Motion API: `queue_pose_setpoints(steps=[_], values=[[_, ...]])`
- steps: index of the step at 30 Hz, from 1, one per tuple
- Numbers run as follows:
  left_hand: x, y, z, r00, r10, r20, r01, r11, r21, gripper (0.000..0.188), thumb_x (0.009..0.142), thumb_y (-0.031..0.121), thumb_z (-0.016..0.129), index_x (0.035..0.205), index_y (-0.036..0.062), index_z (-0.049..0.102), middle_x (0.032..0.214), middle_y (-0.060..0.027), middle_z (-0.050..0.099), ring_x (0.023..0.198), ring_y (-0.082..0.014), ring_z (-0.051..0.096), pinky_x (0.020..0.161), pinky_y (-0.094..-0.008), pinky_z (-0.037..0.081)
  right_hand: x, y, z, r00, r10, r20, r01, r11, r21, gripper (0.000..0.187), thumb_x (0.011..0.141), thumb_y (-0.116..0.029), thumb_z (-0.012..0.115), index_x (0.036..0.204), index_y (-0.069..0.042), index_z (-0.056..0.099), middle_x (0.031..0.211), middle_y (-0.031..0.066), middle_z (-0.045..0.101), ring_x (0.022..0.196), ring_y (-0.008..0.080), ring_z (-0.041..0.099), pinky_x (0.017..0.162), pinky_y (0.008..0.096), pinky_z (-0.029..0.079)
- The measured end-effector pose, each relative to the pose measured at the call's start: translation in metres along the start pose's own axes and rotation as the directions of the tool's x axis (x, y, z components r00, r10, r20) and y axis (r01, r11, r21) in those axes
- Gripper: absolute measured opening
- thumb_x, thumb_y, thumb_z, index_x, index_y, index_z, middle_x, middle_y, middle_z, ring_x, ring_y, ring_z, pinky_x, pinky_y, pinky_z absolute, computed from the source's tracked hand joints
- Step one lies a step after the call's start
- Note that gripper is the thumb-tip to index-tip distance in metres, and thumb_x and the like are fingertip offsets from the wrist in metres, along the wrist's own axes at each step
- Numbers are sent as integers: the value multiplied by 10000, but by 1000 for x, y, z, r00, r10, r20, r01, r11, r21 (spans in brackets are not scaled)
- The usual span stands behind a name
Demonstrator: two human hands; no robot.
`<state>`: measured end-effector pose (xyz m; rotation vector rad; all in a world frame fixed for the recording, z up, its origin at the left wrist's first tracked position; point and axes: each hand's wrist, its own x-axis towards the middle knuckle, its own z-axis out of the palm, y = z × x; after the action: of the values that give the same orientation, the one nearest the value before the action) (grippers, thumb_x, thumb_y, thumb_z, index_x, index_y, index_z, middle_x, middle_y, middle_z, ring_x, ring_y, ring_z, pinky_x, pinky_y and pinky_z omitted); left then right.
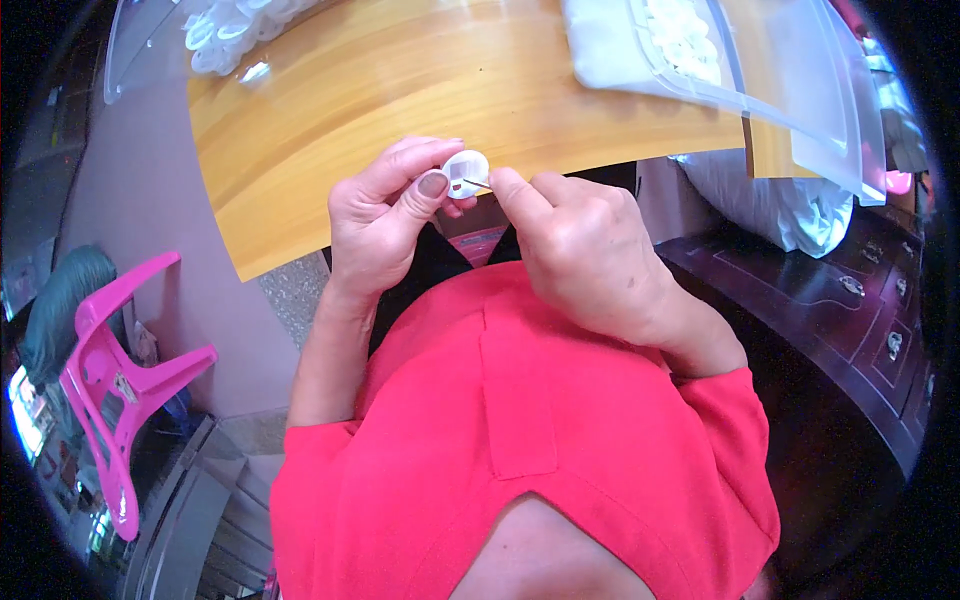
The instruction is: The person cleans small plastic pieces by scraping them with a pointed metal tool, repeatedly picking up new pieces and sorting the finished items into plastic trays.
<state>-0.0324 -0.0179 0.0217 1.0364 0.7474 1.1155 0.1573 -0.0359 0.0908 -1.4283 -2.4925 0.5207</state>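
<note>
My left hand (385, 215) pinches a small round white plastic piece (465, 170) between thumb and fingers, just over the near edge of the wooden table. A little dark opening shows in the piece's face. From the right, my right hand (580, 235) is closed around a thin dark metal tool (478, 184); its tip reaches to the white piece. Most of this tool is hidden inside the fist, so its kind cannot be made out.
The wooden table (350, 130) carries a heap of white plastic pieces (230, 35) at the far left. Clear plastic bins (800, 120) stand at the right, with more white pieces (685, 45) nearby. A pink plastic stool (125, 370) lies left; a dark cabinet (810, 290) is at right.
</note>
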Motion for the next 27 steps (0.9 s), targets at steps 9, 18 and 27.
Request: queue_pose_setpoints(steps=[9, 18, 27], values=[[-5, -1, 6, 1000, -29, -10, 28, 999, -30, 213, 907, 29, 559, 1102, -38, 613, 997, -124, 603, 783, -161, 633, 659, -244, 543, -3, -7, 4, 997, -47, -67, 30, 972, -233, 347, 699, -81, 595, 1023, 45, 602, 663, 83, 526, 569, 208, 562, 490, 322, 453], [-1, 0, 10, 997, 70, -21, -65, 979, 192, 173, 890, 6, 580, 1045, -47, 635, 991, -103, 608, 761, -123, 606, 656, -221, 522, 2, -6, 6, 965, -256, -55, 206, 872, -445, 122, 747, -132, 547, 694, -24, 562, 589, 67, 490, 518, 163, 517, 420, 285, 399], [9, 27, 18, 989, 111, -99, -58, 901, 430, 139, 880, 4, 592, 1004, -43, 632, 921, -92, 617, 802, -153, 604, 714, -256, 507, 2, 0, -4, 983, -118, -141, 90, 978, -186, 296, 734, -68, 561, 991, 77, 577, 655, 95, 518, 575, 234, 564, 482, 343, 451]])
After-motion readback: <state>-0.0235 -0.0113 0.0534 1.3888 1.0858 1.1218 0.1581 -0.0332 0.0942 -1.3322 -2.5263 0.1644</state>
